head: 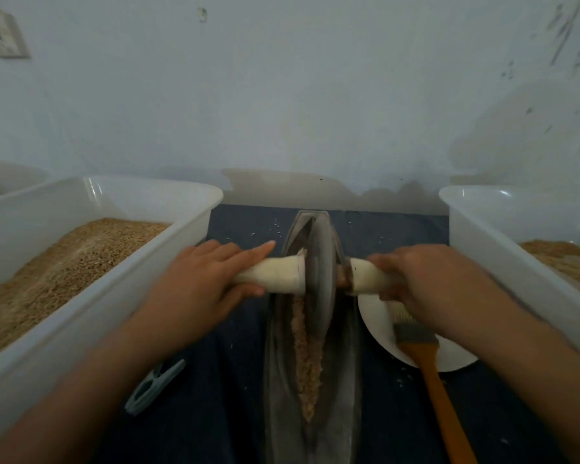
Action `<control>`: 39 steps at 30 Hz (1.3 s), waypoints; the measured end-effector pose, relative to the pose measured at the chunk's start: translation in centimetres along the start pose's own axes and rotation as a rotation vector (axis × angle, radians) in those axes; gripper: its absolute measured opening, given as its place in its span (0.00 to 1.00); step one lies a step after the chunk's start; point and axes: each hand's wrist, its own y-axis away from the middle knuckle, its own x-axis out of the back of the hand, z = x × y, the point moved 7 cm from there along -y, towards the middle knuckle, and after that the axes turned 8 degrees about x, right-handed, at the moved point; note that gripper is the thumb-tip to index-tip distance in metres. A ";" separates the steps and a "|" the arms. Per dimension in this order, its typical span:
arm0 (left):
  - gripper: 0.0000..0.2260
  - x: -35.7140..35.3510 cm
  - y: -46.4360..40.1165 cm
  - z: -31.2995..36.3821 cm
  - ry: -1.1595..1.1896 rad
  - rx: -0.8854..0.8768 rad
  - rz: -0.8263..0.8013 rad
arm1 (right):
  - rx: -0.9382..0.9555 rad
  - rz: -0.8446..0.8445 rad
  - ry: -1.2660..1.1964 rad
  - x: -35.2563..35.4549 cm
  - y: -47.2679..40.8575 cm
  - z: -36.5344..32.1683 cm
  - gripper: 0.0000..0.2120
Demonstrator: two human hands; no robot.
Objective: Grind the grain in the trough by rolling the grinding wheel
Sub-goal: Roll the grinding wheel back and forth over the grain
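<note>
A dark, boat-shaped trough [315, 396] lies lengthwise on the blue-covered tabletop [215, 413], running away from the person toward the wall; a line of tan grain [307, 356] fills its central groove on the near side. The grinding wheel [320, 259], a grey disc standing on edge, sits in the groove about midway to the far end, with the grain stretching from its base back toward the person.

A pale handle [275, 274] sticks out from each side of the disc. The left hand [198, 283] is on the left handle, its grip loose: palm over the top, thumb curled beneath, fingers partly stretched forward toward the disc rather than wrapped tight. The right hand [426, 279] has its grip wrapped around the right handle, fingers curled over it; the disc stands between the two hands, just beside the fingertips of each.

A clear bin [114, 296] of grain stands to the left; a second clear bin [482, 256] stands to the right. A white plate [382, 333] lies just right of the trough, under the right forearm; a brush [429, 373] with an orange handle rests across it. A pale green clip [154, 386] lies on the tabletop near the left forearm.
</note>
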 end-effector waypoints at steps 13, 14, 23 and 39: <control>0.24 1.5 1.0 0.3 0.166 -0.062 -0.172 | 0.099 -0.212 -0.133 1.9 3.1 -1.2 0.20; 0.24 1.9 1.2 0.5 0.172 -0.080 -0.180 | 0.108 -0.218 -0.169 2.1 3.8 -1.3 0.22; 0.27 -0.1 0.0 0.2 -0.027 -0.001 0.034 | -0.002 0.060 -0.095 0.1 0.3 0.2 0.23; 0.22 1.1 1.5 -1.0 0.358 0.021 -0.385 | 0.176 -0.121 -0.103 3.7 4.3 -2.6 0.21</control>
